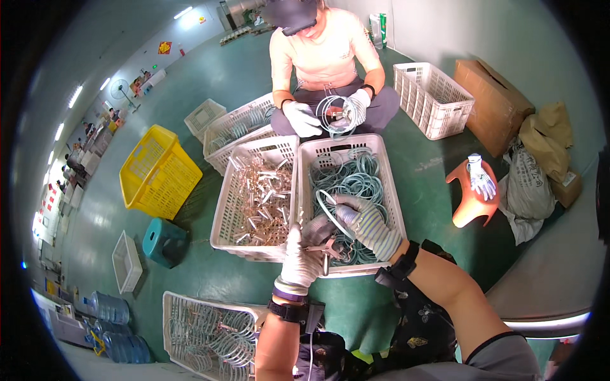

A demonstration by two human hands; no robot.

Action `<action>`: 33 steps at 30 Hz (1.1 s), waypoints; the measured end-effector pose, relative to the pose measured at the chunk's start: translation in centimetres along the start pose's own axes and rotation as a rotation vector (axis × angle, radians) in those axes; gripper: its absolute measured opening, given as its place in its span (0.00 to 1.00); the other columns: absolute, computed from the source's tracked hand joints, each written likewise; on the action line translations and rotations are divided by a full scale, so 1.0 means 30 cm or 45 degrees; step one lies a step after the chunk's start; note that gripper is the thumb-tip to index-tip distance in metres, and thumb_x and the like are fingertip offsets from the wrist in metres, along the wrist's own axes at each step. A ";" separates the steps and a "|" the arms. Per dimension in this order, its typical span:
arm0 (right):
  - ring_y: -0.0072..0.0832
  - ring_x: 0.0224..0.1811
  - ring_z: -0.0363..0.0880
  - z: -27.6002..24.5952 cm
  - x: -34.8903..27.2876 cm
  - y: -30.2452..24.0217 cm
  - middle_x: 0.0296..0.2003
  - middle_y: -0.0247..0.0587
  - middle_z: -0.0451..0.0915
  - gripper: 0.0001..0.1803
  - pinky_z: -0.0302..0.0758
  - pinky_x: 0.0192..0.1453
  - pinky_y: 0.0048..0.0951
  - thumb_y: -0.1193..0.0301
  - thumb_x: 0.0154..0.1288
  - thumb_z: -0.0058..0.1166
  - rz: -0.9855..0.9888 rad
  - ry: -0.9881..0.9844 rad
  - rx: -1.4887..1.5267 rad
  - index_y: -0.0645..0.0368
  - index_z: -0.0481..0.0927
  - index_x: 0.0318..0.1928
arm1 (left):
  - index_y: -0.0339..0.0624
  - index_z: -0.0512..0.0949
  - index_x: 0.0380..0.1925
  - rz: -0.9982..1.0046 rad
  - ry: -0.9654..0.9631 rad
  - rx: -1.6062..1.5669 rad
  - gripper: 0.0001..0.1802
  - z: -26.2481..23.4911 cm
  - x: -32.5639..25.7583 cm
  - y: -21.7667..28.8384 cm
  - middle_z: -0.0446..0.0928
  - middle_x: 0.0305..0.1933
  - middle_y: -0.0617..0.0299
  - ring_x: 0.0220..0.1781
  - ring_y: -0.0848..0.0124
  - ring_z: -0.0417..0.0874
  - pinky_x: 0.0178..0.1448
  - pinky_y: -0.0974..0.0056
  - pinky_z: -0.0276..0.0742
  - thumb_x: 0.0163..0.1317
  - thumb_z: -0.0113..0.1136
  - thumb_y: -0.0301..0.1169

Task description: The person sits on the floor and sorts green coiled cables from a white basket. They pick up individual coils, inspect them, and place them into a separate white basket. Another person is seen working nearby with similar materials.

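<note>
My left hand [301,261], in a white knit glove, is closed around a copper-coloured metal piece [328,248] at the near edge of the right-hand crate. My right hand [370,227], in a striped glove with a grey palm, grips a pale wire ring [325,206] just above that crate. The fingertips of both hands are close together, and the exact join between ring and metal piece is hidden. Bluish-grey wire rings [356,181] fill the white crate [397,216] under my hands. Beside it, another white crate [219,232] holds copper-coloured metal pieces [264,197] with silvery tubes.
Opposite me a seated person [327,57] in white gloves holds a wire coil [337,115]. More rings lie in a crate [168,330] at my near left. A yellow basket [159,171] and teal stool [162,240] stand left; an orange stool [473,193] with gloves stands right.
</note>
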State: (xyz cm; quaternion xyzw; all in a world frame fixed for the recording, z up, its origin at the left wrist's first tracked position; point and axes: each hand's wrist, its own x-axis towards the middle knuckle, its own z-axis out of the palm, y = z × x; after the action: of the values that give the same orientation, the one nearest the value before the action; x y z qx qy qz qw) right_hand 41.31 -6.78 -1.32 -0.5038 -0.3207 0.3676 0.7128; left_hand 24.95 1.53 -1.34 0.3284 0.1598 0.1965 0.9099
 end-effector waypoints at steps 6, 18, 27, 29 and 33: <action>0.23 0.27 0.79 -0.044 0.028 -0.021 0.26 0.41 0.83 0.15 0.77 0.35 0.29 0.69 0.64 0.54 -0.171 -0.216 -0.920 0.56 0.84 0.50 | 0.35 0.66 0.65 -0.018 0.141 0.130 0.42 -0.032 -0.013 -0.010 0.77 0.58 0.47 0.57 0.55 0.80 0.53 0.49 0.84 0.64 0.59 0.58; 0.19 0.20 0.71 -0.078 0.031 0.044 0.32 0.34 0.85 0.15 0.73 0.27 0.21 0.62 0.68 0.55 0.468 -0.296 -0.149 0.59 0.84 0.46 | 0.38 0.58 0.69 0.070 0.147 0.172 0.47 -0.090 -0.007 -0.004 0.77 0.57 0.44 0.52 0.54 0.82 0.54 0.50 0.82 0.55 0.70 0.47; 0.36 0.41 0.86 -0.097 0.052 0.121 0.42 0.48 0.84 0.18 0.84 0.41 0.32 0.63 0.68 0.55 0.096 -0.687 -0.216 0.65 0.79 0.50 | 0.42 0.57 0.71 0.173 0.020 -0.109 0.46 -0.019 -0.030 0.018 0.72 0.62 0.39 0.58 0.46 0.79 0.46 0.41 0.85 0.51 0.65 0.30; 0.37 0.40 0.86 -0.087 0.043 0.149 0.43 0.48 0.84 0.17 0.85 0.45 0.35 0.64 0.68 0.56 0.629 -0.490 0.564 0.65 0.78 0.48 | 0.42 0.55 0.72 0.183 0.052 -0.087 0.47 0.000 -0.037 0.031 0.71 0.63 0.39 0.59 0.45 0.78 0.49 0.42 0.84 0.51 0.65 0.30; 0.35 0.39 0.85 -0.041 0.028 0.036 0.37 0.40 0.84 0.16 0.81 0.43 0.36 0.58 0.68 0.56 0.828 -0.500 0.563 0.57 0.79 0.46 | 0.40 0.57 0.71 0.262 0.070 0.004 0.45 -0.052 -0.031 0.036 0.70 0.64 0.41 0.59 0.45 0.78 0.57 0.43 0.80 0.52 0.64 0.30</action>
State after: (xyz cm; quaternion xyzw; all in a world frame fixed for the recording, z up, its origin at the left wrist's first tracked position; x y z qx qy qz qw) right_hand 42.55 -6.43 -2.63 -0.3344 -0.1883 0.7215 0.5764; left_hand 23.20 2.70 -1.62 0.3390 0.1505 0.2977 0.8797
